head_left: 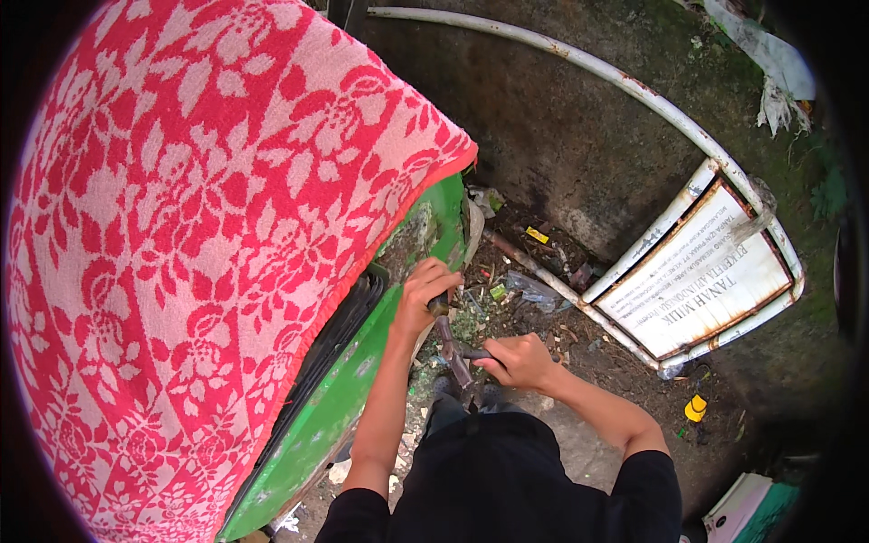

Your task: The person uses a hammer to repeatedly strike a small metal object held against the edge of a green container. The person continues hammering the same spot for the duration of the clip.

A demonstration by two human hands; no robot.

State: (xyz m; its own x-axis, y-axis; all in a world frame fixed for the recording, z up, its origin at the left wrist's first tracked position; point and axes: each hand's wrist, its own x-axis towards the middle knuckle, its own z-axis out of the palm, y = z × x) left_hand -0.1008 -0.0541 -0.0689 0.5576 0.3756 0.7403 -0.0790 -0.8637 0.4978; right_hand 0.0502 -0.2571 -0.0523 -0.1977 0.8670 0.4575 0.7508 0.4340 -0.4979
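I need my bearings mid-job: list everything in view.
Red-and-pink floral cloth: 1, red/pink, left
Green painted panel: 1, green, beneath cloth
Flat black layers: several, black, under cloth
Curved white metal pipe: 1, white, upper right
White rectangular sign board: 1, white, right
Loose litter: many pieces, mixed colours, around centre
Torn pale sheet: 1, whitish, top right
White-and-teal boxy object: 1, white/teal, lower right
Stained wall: 1, brownish, top
Brown stick-like piece: 1, brown, centre
Slim dark piece: 1, dark, centre
Black short-sleeved shirt: 1, black, bottom
Left hand: 1, bare, around brown piece's top
Right hand: 1, bare, around dark piece
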